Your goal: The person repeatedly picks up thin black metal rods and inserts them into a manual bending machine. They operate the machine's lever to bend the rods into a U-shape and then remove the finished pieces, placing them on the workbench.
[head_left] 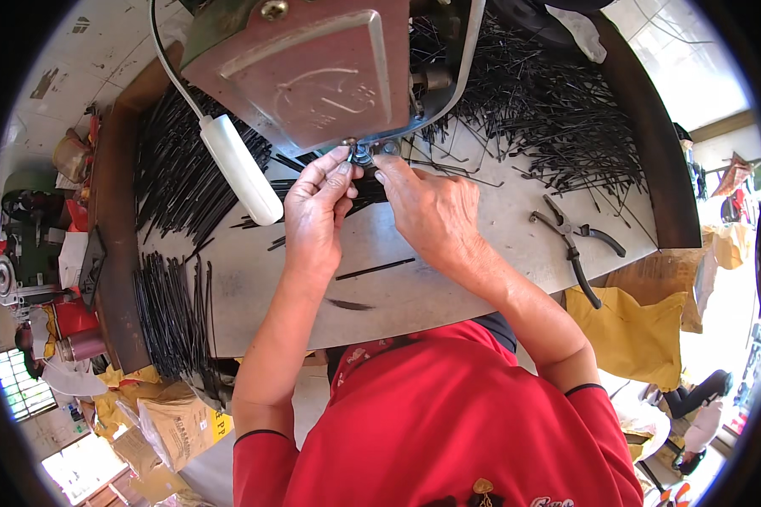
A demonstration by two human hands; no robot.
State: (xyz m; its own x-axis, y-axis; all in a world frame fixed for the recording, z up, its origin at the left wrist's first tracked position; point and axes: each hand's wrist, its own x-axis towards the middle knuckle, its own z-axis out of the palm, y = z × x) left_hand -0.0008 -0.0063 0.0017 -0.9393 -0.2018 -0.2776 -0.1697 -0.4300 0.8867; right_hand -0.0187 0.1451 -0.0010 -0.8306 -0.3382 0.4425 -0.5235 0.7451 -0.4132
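Both hands meet at the small metal fitting [363, 153] under the lower edge of a red-brown machine [313, 80]. My left hand [321, 190] is closed in a pinch, thumb against fingers, just left of the fitting. What sits between its fingertips is too small to make out. From the right, my right hand [433, 207] reaches in with fingers curled at the fitting; its fingertips are partly hidden, and so is anything they grip. Thin black rods [347, 193] lie behind my left hand. A single black rod [376, 269] rests on the table in front of my wrists.
Heaps of black rods [550, 110] cover the back right of the metal table [482, 296], with bundles [173, 169] at left. Pliers [571, 241] lie open on the right. A white lamp bar [241, 169] hangs left of my hands. Raised brown edges [672, 198] bound the table.
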